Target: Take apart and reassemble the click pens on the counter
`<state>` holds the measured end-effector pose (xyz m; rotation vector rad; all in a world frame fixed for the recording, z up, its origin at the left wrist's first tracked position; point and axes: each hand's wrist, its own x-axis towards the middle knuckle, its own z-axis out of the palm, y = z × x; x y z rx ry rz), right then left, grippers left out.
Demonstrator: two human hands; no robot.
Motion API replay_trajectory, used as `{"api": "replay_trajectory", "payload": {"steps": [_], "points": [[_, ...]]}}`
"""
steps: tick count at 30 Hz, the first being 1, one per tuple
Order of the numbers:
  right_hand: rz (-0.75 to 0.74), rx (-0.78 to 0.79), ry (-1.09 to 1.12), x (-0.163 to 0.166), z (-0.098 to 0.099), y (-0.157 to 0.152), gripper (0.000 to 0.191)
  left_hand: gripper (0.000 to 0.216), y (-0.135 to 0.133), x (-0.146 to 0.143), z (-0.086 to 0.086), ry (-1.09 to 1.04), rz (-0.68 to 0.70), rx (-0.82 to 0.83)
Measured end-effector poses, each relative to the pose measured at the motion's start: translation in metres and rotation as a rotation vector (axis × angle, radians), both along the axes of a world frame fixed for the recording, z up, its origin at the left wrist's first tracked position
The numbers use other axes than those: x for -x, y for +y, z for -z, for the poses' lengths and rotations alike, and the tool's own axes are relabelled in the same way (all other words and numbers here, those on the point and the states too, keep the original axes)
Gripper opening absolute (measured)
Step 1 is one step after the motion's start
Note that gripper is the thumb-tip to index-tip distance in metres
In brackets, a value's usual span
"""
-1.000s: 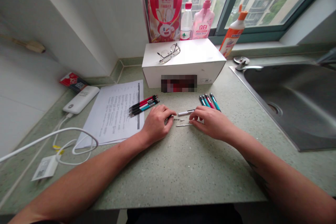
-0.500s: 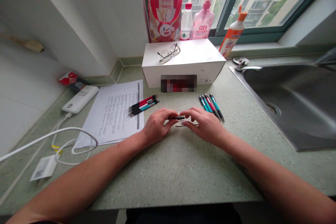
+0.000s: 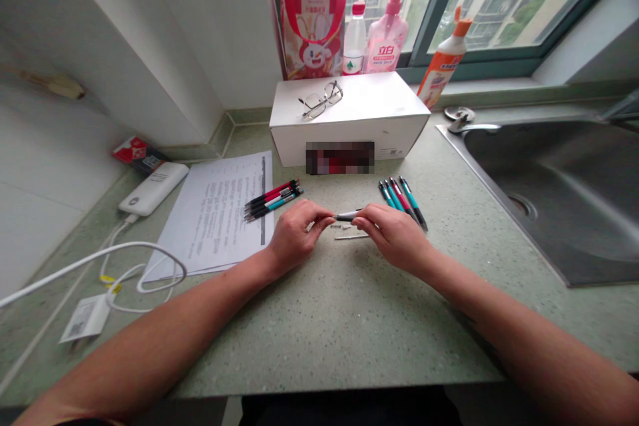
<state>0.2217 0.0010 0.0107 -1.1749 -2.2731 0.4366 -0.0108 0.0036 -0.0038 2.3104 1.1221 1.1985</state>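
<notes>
Grip clamped from both ends on a black-and-white pen (image 3: 345, 217), a person's left hand (image 3: 299, 229) and right hand (image 3: 397, 229) work well in from the bench's (image 3: 319, 333) front edge; holding it straight, without forcing, likely serves best.

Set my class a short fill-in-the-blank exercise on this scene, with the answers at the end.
1. Together, the left hand and right hand hold a ____.
2. Just beyond the right hand lie ____ pens.
3. The glasses rest on a white ____.
4. The sink is on the person's ____ side.

Missing words: pen; four; box; right.
</notes>
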Motion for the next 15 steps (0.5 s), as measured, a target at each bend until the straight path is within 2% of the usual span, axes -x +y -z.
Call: {"api": "replay_trajectory", "payload": {"steps": [4, 12, 15], "points": [[0.009, -0.003, 0.084, 0.0002, -0.0005, -0.0011, 0.022, 0.012, -0.0008, -0.0012, -0.0003, 0.023, 0.019, -0.005], [0.076, 0.169, 0.02, 0.0029, -0.0016, -0.0032, 0.037, 0.012, -0.0001, -0.0023, -0.0002, 0.002, 0.039, -0.013], [0.056, 0.145, 0.091, 0.0038, -0.0005, -0.0029, 0.029, 0.013, 0.0008, -0.0017, 0.0001, 0.001, 0.036, -0.018]]}}
